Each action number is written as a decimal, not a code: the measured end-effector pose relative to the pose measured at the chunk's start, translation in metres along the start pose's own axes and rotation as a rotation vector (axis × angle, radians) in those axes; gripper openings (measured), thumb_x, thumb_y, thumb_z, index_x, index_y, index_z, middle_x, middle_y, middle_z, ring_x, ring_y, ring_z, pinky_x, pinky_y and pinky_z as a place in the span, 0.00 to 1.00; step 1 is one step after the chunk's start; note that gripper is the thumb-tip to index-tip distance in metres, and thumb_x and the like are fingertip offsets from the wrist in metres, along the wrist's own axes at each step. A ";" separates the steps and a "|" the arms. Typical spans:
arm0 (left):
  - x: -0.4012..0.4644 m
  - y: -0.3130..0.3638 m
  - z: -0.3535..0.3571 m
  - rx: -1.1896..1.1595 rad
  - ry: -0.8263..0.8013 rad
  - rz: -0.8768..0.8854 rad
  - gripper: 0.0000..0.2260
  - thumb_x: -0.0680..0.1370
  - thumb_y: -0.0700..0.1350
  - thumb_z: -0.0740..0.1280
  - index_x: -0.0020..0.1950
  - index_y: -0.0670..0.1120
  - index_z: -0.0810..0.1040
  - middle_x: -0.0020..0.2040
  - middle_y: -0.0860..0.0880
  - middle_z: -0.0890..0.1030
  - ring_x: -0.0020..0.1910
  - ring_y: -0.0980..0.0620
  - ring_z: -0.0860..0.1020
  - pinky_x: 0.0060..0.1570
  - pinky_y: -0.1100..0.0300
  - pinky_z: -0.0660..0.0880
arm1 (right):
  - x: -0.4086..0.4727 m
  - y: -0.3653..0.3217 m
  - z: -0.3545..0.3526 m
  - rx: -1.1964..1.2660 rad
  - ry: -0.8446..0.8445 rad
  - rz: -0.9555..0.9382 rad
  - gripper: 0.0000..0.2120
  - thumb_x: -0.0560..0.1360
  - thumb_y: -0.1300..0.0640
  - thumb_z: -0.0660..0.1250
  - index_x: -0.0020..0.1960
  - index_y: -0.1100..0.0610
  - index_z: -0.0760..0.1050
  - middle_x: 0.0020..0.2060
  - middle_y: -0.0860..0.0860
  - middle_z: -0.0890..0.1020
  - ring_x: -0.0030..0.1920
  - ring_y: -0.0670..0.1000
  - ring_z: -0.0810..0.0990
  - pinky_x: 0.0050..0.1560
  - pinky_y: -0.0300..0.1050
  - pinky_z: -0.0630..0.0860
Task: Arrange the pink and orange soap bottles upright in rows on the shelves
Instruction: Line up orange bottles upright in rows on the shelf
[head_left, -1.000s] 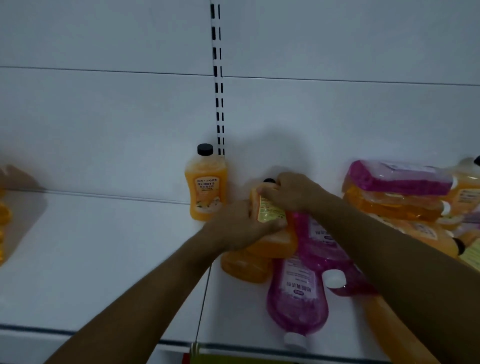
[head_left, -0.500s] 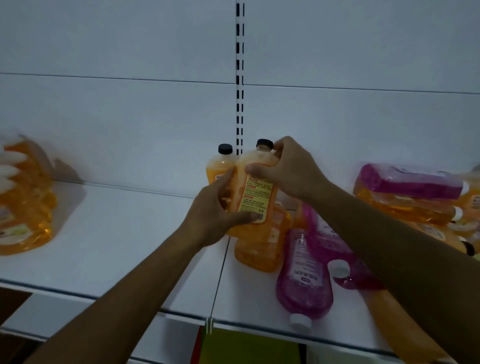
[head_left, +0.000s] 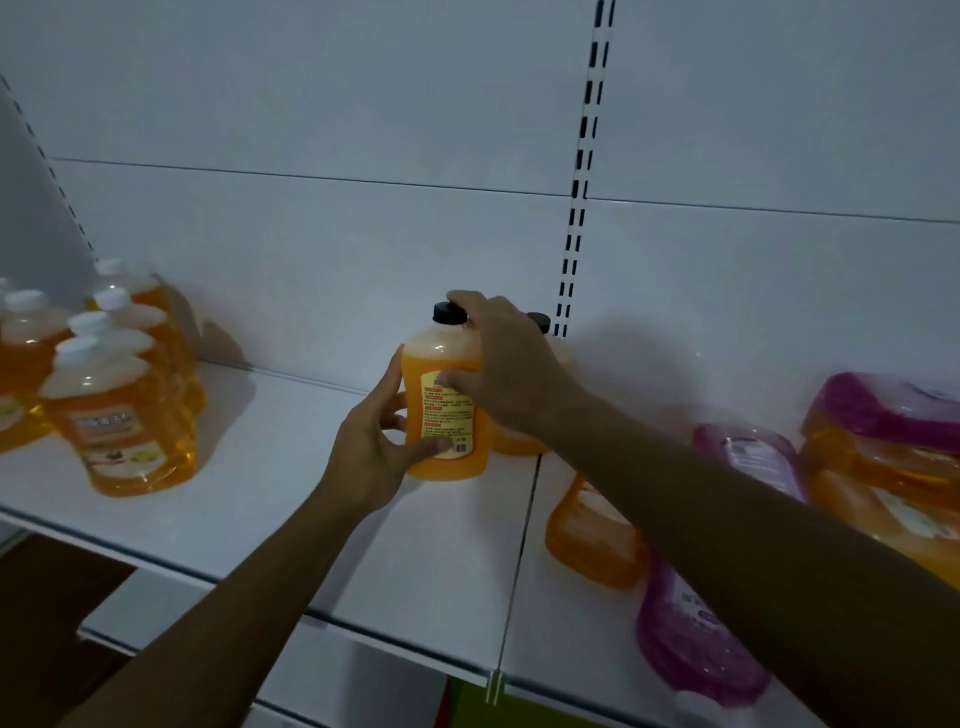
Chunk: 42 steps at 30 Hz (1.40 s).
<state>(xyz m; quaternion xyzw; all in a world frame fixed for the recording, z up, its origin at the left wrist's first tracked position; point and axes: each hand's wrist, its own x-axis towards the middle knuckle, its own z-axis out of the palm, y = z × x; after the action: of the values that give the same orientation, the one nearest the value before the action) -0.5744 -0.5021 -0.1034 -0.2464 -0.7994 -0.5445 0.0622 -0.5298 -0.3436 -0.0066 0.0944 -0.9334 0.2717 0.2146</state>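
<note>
Black-capped orange soap bottle (head_left: 445, 410) stands upright on the white shelf (head_left: 291, 499), label facing out.

Second black-capped bottle (head_left: 540, 322) behind right hand (head_left: 511, 371)

Orange bottle (head_left: 447, 410): glossy translucent plastic w/ paper label; shelf (head_left: 270, 499): smooth matt white.

A white back panel (head_left: 322, 104) rises behind the white shelf (head_left: 291, 525), split by horizontal seams. A slotted upright (head_left: 581, 171) runs down it right of centre. Light is dim. Below the shelf's front edge, a dark floor (head_left: 47, 649) shows at lower left.
</note>
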 end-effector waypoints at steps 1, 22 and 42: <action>0.004 -0.005 -0.001 0.002 0.023 -0.005 0.42 0.67 0.53 0.74 0.77 0.55 0.58 0.59 0.57 0.77 0.52 0.56 0.79 0.49 0.60 0.79 | 0.005 -0.002 0.004 -0.041 -0.004 -0.019 0.35 0.71 0.55 0.74 0.73 0.54 0.62 0.63 0.55 0.73 0.62 0.57 0.71 0.62 0.54 0.73; 0.060 -0.063 0.021 -0.081 0.079 -0.064 0.44 0.70 0.40 0.76 0.78 0.52 0.53 0.61 0.53 0.72 0.57 0.54 0.75 0.45 0.64 0.77 | 0.039 0.028 0.022 -0.699 -0.068 -0.111 0.38 0.76 0.54 0.68 0.78 0.57 0.49 0.66 0.56 0.73 0.66 0.57 0.72 0.68 0.50 0.66; -0.014 0.044 0.119 0.317 -0.580 -0.190 0.46 0.65 0.75 0.58 0.74 0.47 0.62 0.60 0.47 0.78 0.50 0.54 0.78 0.50 0.57 0.77 | -0.056 0.135 -0.047 -0.686 -0.385 0.419 0.26 0.78 0.36 0.54 0.65 0.53 0.72 0.60 0.53 0.78 0.59 0.54 0.76 0.61 0.53 0.69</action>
<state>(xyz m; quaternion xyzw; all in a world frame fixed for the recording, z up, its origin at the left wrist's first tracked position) -0.5215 -0.3874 -0.1192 -0.3026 -0.8778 -0.3243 -0.1809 -0.5032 -0.2021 -0.0586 -0.1246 -0.9914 -0.0385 -0.0038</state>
